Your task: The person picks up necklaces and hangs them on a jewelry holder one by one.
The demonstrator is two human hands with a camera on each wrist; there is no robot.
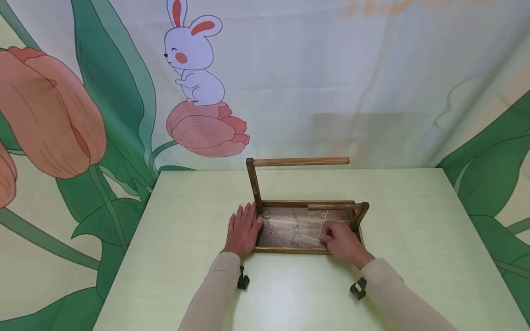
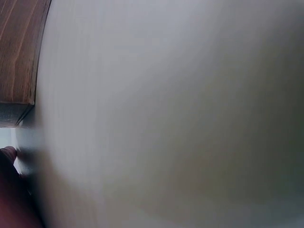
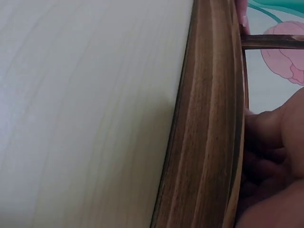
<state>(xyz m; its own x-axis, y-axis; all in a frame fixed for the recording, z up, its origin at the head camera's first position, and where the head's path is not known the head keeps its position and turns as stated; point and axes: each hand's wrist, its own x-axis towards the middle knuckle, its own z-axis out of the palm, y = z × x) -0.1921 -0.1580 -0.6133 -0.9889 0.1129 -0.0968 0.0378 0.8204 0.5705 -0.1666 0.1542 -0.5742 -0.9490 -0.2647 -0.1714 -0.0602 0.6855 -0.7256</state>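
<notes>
A dark wooden jewelry stand (image 1: 290, 250) has a shallow tray with an upright post and crossbar at each end. Inside the tray lie several thin necklaces, among them a silvery chain (image 1: 296, 223) across the middle. My left hand (image 1: 243, 232) rests with fingers extended against the tray's left side. Over the tray's right part, my right hand (image 1: 341, 241) has curled fingers and pinches a thin pale necklace (image 1: 318, 220), which loops up behind the fingertips. In the right wrist view the fingers (image 3: 268, 128) are partly hidden by the tray's wall (image 3: 204, 114).
The taller crossbar (image 1: 302, 162) stands up at the left, and the shorter crossbar (image 1: 335, 207) reaches inward from the right post. The stand sits on a pale table (image 1: 186, 207). Behind hangs a curtain (image 1: 281, 92) printed with tulips and a rabbit.
</notes>
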